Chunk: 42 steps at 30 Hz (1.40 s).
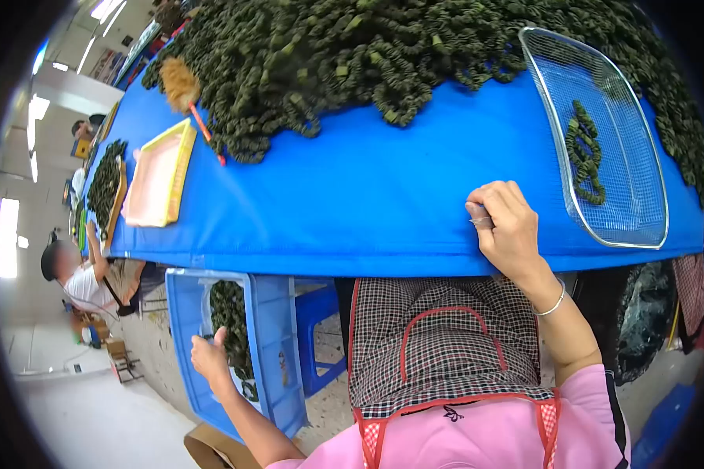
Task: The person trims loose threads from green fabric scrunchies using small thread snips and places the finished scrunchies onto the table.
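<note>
My left hand (210, 356) hangs over the rim of a blue plastic crate (278, 344), thumb raised apart from the fingers, with nothing visible held in it. Dark green coiled strands (231, 316) lie in that crate. My right hand (511, 227) is closed above the blue tabletop (368, 195), near its front edge. Something small and greyish shows at its thumb, too small to name. To the right of this hand, a wire mesh basket (626, 156) holds a few dark green coiled strands (583, 152).
A large heap of dark green coiled strands (313, 70) covers the table's back. A yellow-rimmed tray (181, 168) and a brush with a red handle (203, 121) lie at left. A blue stool (321, 336) stands beside the crate. Another person (86, 281) sits far left.
</note>
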Tool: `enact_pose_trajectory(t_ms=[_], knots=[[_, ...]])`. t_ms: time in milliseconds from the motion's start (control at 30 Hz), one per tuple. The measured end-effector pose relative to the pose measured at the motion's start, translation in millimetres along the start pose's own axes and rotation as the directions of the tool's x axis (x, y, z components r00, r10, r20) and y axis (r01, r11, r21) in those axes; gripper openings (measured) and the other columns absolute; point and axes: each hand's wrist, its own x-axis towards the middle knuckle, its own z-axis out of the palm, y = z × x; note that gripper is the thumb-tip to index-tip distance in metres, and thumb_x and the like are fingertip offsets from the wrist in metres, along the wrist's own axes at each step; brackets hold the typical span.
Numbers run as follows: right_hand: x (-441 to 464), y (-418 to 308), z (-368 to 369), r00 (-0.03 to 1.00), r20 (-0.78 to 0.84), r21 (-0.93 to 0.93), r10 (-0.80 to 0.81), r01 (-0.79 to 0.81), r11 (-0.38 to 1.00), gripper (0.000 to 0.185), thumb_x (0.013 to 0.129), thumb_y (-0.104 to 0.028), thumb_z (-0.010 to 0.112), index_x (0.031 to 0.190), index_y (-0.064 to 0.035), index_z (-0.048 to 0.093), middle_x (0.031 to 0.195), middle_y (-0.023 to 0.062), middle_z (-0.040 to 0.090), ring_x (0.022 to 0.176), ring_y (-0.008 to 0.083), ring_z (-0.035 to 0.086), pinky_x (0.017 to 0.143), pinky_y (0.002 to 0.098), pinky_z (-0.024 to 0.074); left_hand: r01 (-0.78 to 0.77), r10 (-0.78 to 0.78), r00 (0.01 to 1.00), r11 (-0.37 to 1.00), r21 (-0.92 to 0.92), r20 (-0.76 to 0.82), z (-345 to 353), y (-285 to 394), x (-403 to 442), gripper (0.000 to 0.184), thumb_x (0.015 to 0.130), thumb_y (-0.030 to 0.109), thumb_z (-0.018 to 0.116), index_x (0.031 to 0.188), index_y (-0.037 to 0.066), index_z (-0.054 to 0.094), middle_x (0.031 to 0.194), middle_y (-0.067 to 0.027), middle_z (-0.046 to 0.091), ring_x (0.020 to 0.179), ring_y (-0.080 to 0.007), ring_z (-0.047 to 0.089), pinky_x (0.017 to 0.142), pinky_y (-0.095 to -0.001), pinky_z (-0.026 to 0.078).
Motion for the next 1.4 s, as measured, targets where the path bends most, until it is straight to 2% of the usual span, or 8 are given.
enact_pose_trajectory(t_ms=[167, 333, 533, 633, 767, 900, 1100, 1400], knots=[[-7.2, 9.3, 6.0, 0.996, 0.002, -0.092, -0.089, 0.089, 0.992, 0.010, 0.066, -0.006, 0.062, 0.073, -0.0061, 0.054, 0.069, 0.0044, 0.050, 0.065, 0.0203, 0.050, 0.052, 0.0307, 0.0427, -0.505, 0.323, 0.859, 0.403, -0.764, -0.398, -68.5, 139.2, -10.5, 0.019, 0.078, 0.016, 0.060, 0.086, -0.001, 0.060, 0.081, -0.0145, 0.062, 0.075, -0.0292, 0.059, 0.069, -0.0351, 0.046], [-7.8, 12.5, 8.8, 0.993, -0.012, -0.081, -0.117, 0.116, 0.990, 0.011, 0.067, -0.007, 0.061, 0.070, -0.0062, 0.051, 0.065, 0.0045, 0.046, 0.063, 0.0199, 0.048, 0.049, 0.0302, 0.0416, -0.912, 0.502, 0.333, -0.044, -0.408, -0.798, -101.8, 307.8, -48.4, 0.026, 0.071, 0.006, 0.065, 0.096, 0.002, 0.056, 0.092, -0.0138, 0.053, 0.085, -0.0276, 0.053, 0.073, -0.0326, 0.044], [-9.9, 15.4, 9.3, 0.995, -0.044, -0.032, -0.092, 0.091, 0.995, 0.012, 0.067, -0.006, 0.062, 0.071, -0.0054, 0.051, 0.064, 0.0042, 0.047, 0.059, 0.0197, 0.048, 0.047, 0.0304, 0.0408, -0.893, 0.415, 0.400, -0.023, -0.449, -0.817, -118.1, 353.1, -41.6, 0.018, 0.069, 0.010, 0.066, 0.084, 0.002, 0.061, 0.096, -0.0120, 0.049, 0.087, -0.0267, 0.047, 0.074, -0.0361, 0.039], [-10.4, 16.6, 7.5, 0.993, -0.095, 0.020, -0.077, 0.079, 0.997, 0.012, 0.067, -0.005, 0.063, 0.074, -0.0044, 0.052, 0.066, 0.0048, 0.049, 0.058, 0.0199, 0.049, 0.046, 0.0303, 0.0408, -0.268, 0.641, 0.668, -0.268, -0.925, -0.379, -127.0, 306.8, -63.4, 0.017, 0.082, 0.016, 0.058, 0.086, 0.000, 0.058, 0.084, -0.0075, 0.056, 0.081, -0.0194, 0.052, 0.079, -0.0301, 0.040], [-8.3, 5.9, 3.5, 0.990, -0.100, 0.404, 0.095, -0.047, 0.914, 0.014, 0.072, -0.006, 0.063, 0.082, -0.0014, 0.054, 0.073, 0.0082, 0.053, 0.063, 0.0200, 0.053, 0.051, 0.0272, 0.0430, 0.625, 0.939, 0.329, -0.293, -0.724, -0.097, -108.9, 246.6, -98.9, 0.033, 0.085, 0.032, 0.053, 0.093, 0.000, 0.053, 0.073, -0.0042, 0.054, 0.070, -0.0144, 0.051, 0.072, -0.0282, 0.041], [-16.3, -18.9, -2.9, 0.924, 0.358, 0.796, 0.132, -0.376, 0.474, 0.018, 0.076, -0.008, 0.062, 0.090, 0.0007, 0.054, 0.081, 0.0114, 0.056, 0.067, 0.0178, 0.055, 0.060, 0.0270, 0.0447, 0.732, 1.000, 0.018, -0.005, -0.681, 0.011, -89.2, 228.0, -125.0, 0.039, 0.084, 0.039, 0.053, 0.092, 0.001, 0.055, 0.063, -0.0016, 0.051, 0.057, -0.0100, 0.045, 0.059, -0.0243, 0.037], [-50.0, -29.5, 5.4, 0.817, 0.538, 0.780, 0.209, -0.576, 0.245, 0.020, 0.082, -0.013, 0.060, 0.094, -0.0019, 0.048, 0.078, 0.0013, 0.054, 0.073, 0.0071, 0.050, 0.066, 0.0222, 0.0414, 0.639, 0.957, 0.278, -0.117, -0.760, 0.087, -103.3, 222.3, -144.2, 0.028, 0.085, 0.031, 0.054, 0.092, 0.006, 0.044, 0.069, -0.0048, 0.055, 0.063, -0.0108, 0.052, 0.060, -0.0235, 0.042], [-54.1, -26.4, -13.4, 0.703, 0.594, 0.759, 0.391, -0.651, 0.019, 0.009, 0.083, -0.012, 0.057, 0.084, -0.0029, 0.055, 0.066, -0.0028, 0.049, 0.062, 0.0046, 0.045, 0.057, 0.0201, 0.0387, 0.851, 0.979, 0.200, -0.194, -0.487, -0.041, -84.6, 210.3, -149.6, 0.019, 0.092, 0.020, 0.039, 0.101, 0.005, 0.046, 0.058, 0.0010, 0.041, 0.050, -0.0087, 0.039, 0.079, -0.0275, 0.040]])
